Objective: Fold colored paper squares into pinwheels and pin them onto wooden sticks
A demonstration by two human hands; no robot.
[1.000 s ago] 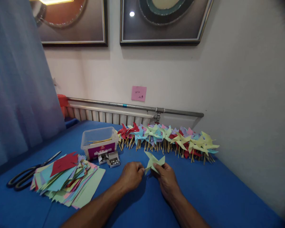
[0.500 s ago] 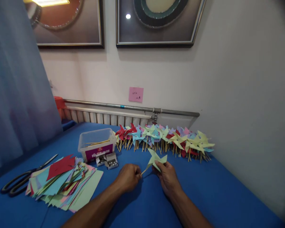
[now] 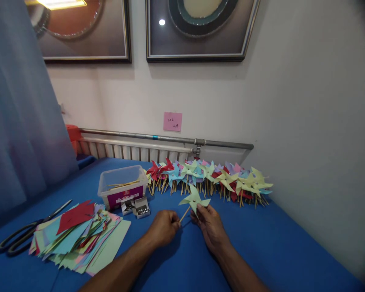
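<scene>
A pale green paper pinwheel point(image 3: 194, 200) on a thin wooden stick is held between my two hands above the blue table. My left hand point(image 3: 164, 226) is closed, pinching the lower end of the stick. With thumb and fingers, my right hand point(image 3: 209, 225) grips the right-hand blade of the pinwheel. A small pin head shows at its centre. Beyond my hands, finished pinwheels point(image 3: 197, 170) in red, blue, green, yellow and purple lie in a long row, their sticks toward me.
To the left is a stack of coloured paper point(image 3: 79, 239), with black-handled scissors point(image 3: 27, 235) beside it. A clear plastic tub point(image 3: 121, 176) holds wooden sticks. Two small boxes of metal pins point(image 3: 141, 209) stand in front of it. A pipe point(image 3: 170, 138) runs along the wall.
The pinwheel has turned, so its face and centre pin now show more toward me. My right hand has shifted slightly; my left hand still pinches the stick.
</scene>
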